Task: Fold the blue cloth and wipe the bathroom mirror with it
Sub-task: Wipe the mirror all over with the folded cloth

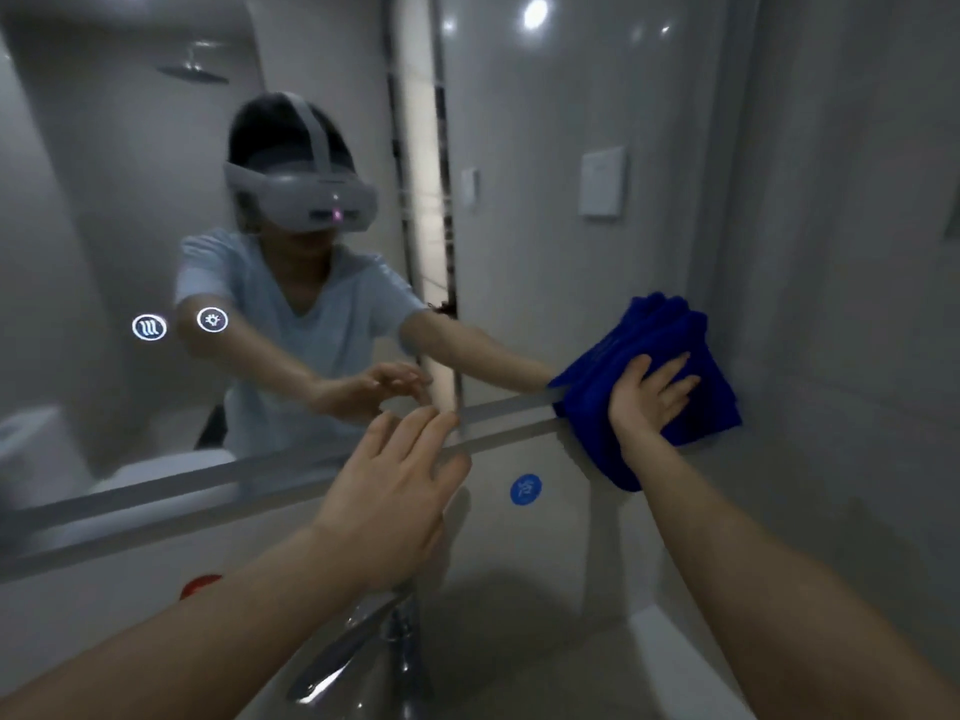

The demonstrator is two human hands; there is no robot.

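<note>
- Pressing flat on the glass, the right hand (652, 394) is seen with its fingers spread wide on one blue cloth (654, 356).
- The cloth is folded into a thick, fluffy pad and is held against the lower right corner of the mirror (519, 200). It is pushed by the palm, not pinched.
- The left hand (400, 491) is held open in the air near the mirror's bottom edge, with its fingers loosely together. Nothing is held in it.
- Two small round lit buttons (149, 327) are seen on the smooth, shiny glass.
- One shiny metal tap (358, 646) is seen below the hands.
- One round blue sticker (525, 489) is stuck on the wall under the mirror. One red patch (200, 585) is partly hidden by the left arm.
</note>
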